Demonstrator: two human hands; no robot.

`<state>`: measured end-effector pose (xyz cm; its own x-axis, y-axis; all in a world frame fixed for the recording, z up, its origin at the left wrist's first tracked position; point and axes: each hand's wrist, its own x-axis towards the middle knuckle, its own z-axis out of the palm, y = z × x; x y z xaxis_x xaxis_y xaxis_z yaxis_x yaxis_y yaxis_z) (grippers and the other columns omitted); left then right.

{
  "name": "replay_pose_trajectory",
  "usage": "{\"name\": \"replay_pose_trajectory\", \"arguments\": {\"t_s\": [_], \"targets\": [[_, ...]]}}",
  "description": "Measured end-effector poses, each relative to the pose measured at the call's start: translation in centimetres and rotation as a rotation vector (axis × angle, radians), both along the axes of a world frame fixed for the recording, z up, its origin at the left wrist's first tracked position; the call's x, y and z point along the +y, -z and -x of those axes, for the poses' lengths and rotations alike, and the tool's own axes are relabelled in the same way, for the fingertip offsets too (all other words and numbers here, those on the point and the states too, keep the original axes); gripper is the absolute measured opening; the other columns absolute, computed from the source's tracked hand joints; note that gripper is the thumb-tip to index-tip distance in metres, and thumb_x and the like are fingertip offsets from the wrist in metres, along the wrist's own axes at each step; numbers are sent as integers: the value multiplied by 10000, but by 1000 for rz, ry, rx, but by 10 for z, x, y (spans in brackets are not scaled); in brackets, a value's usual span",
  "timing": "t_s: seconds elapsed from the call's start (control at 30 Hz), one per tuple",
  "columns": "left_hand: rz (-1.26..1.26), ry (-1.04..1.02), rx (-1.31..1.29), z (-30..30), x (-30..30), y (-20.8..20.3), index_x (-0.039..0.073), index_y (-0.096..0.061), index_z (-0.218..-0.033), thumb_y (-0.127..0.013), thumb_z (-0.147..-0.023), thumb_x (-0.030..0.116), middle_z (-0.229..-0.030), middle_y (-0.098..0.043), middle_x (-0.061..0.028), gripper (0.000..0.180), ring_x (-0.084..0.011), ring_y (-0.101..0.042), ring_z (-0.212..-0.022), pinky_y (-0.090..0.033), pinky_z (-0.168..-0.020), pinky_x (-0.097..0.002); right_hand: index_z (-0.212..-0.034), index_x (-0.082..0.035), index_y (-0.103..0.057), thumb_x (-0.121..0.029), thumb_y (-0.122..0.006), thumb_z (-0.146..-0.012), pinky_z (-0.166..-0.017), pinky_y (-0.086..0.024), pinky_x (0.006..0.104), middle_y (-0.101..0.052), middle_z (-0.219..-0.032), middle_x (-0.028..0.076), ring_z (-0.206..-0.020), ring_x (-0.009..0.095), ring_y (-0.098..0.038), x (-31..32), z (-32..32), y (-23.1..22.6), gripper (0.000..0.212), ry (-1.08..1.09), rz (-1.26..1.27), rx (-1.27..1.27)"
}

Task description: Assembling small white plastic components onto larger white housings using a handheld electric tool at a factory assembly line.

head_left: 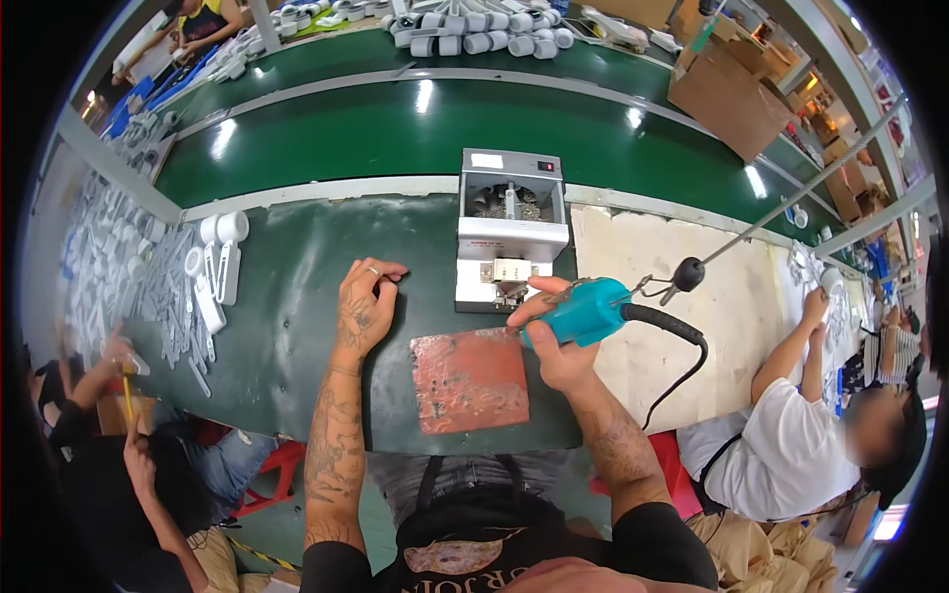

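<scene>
My right hand (pixel 561 354) is wrapped around a teal electric screwdriver (pixel 585 312), its fingers near the front end. The screwdriver is tilted, with its front end beside the lower edge of a grey screw feeder (pixel 511 237); its bit is mostly hidden by my fingers. Loose screws (pixel 514 204) lie in the feeder's upper tray. A worn reddish square pad (pixel 471 381) is on the table just below the feeder. To the left of the pad, my left hand (pixel 364 304) rests on the green mat, loosely bent, thumb and forefinger apart, holding nothing visible.
Grey and white handled parts (pixel 213 267) are heaped at the left; more cover the far shelf (pixel 474 35). A green conveyor belt (pixel 356 124) runs behind. The screwdriver hangs from a cable (pixel 781 203) and trails a black cord (pixel 692 341). Co-workers sit on both sides.
</scene>
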<state>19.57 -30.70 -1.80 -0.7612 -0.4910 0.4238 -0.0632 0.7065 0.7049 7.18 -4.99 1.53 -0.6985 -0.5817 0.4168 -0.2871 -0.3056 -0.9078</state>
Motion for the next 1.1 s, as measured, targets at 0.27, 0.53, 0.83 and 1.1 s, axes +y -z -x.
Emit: {"name": "replay_pose_trajectory", "arguments": {"t_s": [0.27,0.53,0.83,1.1], "targets": [[-31,15,-51,2,2,-4,20,-706,-942,-508,-803,-42,-859,-659,-104,250,-257,-587,-763,-488,-770,-354,-1341,49,-486,-275,-683,-955,-719,-518,302,-721,-894,112,-807,165,-667,2,1,-2,541,-49,-7,-7],[-42,0,-23,-2,-1,-1,12,-712,-949,-496,-797,-52,-861,-660,-107,272,-255,-602,-764,-496,-768,-352,-1306,33,-489,-26,-672,-922,-707,-505,253,-712,-944,90,-759,97,-631,-4,3,6,430,-87,81,17],[-30,6,-10,0,1,2,-6,-717,-958,-479,-816,-66,-877,-674,-115,283,-229,-649,-821,-515,-763,-312,-1326,41,-493,-161,-683,-940,-709,-501,267,-716,-922,90,-772,117,-635,2,1,3,476,-56,14,16],[-220,-123,0,1,3,-7,2,-718,-1037,-635,-971,142,-892,-701,-91,176,-155,-653,-753,-525,-712,-282,-1356,45,-496,-293,-684,-954,-734,-509,297,-711,-893,88,-819,148,-653,-1,2,3,558,-68,-4,28]]}}
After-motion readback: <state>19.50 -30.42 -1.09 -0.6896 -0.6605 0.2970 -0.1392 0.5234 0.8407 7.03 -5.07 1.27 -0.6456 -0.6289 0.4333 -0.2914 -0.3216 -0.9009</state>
